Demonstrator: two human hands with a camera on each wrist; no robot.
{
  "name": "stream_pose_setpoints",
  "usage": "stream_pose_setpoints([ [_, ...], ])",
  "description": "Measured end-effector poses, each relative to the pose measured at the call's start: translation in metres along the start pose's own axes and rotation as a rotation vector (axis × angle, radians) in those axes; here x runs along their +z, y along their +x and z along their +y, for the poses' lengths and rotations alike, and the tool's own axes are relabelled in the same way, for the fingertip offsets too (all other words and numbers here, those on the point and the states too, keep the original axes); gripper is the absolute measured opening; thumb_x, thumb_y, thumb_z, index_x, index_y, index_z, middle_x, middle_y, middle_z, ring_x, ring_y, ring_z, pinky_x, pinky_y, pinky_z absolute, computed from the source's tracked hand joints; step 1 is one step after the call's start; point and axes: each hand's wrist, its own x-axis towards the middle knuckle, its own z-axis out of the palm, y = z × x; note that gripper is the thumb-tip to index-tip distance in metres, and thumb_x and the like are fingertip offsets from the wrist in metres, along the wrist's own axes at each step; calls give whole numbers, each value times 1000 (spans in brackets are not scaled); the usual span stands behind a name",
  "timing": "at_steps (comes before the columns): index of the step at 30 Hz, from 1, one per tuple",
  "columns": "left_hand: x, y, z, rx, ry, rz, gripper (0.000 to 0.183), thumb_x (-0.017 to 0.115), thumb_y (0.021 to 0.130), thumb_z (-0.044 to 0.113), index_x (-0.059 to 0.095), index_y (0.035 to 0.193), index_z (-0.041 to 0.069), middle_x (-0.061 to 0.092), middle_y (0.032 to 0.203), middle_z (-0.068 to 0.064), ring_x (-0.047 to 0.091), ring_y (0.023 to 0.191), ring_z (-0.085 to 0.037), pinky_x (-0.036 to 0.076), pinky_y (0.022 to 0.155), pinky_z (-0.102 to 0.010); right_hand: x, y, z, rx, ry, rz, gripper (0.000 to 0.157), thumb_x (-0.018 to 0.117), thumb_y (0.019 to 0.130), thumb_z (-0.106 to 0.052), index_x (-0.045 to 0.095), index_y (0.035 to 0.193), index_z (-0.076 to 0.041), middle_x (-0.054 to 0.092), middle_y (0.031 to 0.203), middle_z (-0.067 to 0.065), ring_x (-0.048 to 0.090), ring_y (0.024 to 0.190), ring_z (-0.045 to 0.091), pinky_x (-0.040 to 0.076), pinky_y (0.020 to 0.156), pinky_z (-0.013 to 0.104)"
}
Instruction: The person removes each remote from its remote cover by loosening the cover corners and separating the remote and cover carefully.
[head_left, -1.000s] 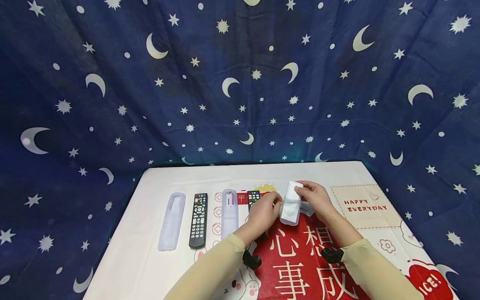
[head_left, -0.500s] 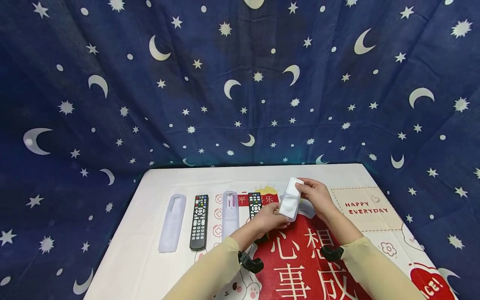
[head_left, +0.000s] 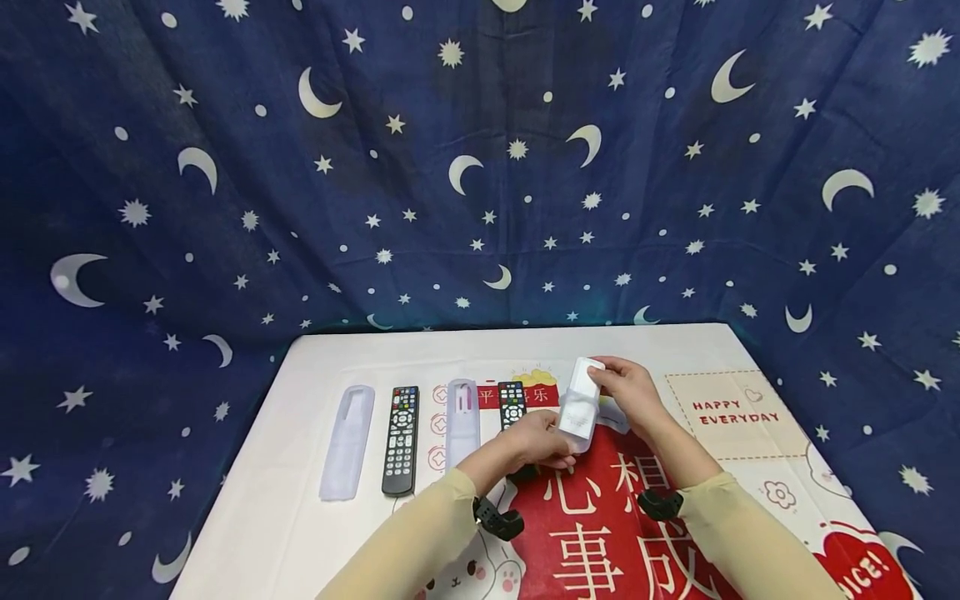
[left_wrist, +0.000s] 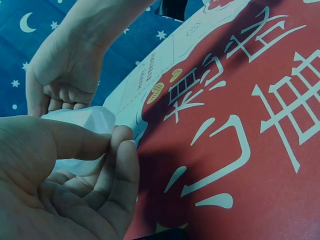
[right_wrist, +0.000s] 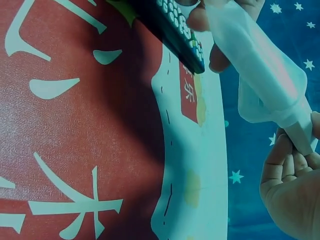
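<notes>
Above the table, a white remote control sticks out of a translucent silicone cover wrapped round its lower part. My right hand holds the bare upper end between thumb and fingers. With thumb and fingers, my left hand pinches the cover's lower end. The right wrist view shows the cover stretched along the remote, whose tip lies in the right hand. The remote's buttons do not show. In the left wrist view the left hand hides part of the cover.
A black remote lies partly under the left hand. Further left are an upright-lying translucent cover, another black remote and a second cover. A printed cloth spreads over the table; a starry curtain hangs behind.
My left hand has slid from the cover's side down to its lower end. The remote and cover have tilted slightly; the right hand keeps its hold on the upper end.
</notes>
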Motion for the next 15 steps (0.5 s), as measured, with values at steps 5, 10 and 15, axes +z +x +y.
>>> stream_pose_setpoints([
  [5, -3, 0, -1, 12, -4, -31, 21, 67, 90, -10, 61, 108, 0, 72, 90, -24, 73, 76, -27, 61, 81, -45, -2, -1, -2, -7, -2, -4, 45, 62, 103, -20, 56, 138, 7, 68, 116, 12, 65, 89, 8, 54, 87, 28],
  [10, -8, 3, -5, 35, -69, -60, 29, 66, 92, 2, 62, 121, -3, 68, 105, -15, 70, 97, -30, 56, 94, -48, 0, -2, -3, -13, -14, -68, 48, 62, 103, -22, 55, 139, 8, 65, 124, 18, 65, 94, 11, 55, 87, 26],
  [15, -13, 7, 1, 26, -195, -49, 38, 65, 98, 17, 59, 131, -3, 67, 115, -11, 67, 104, -23, 56, 96, -45, 5, -6, -7, -24, -34, -134, 48, 63, 102, -23, 56, 138, 7, 65, 126, 20, 66, 97, 17, 55, 89, 29],
])
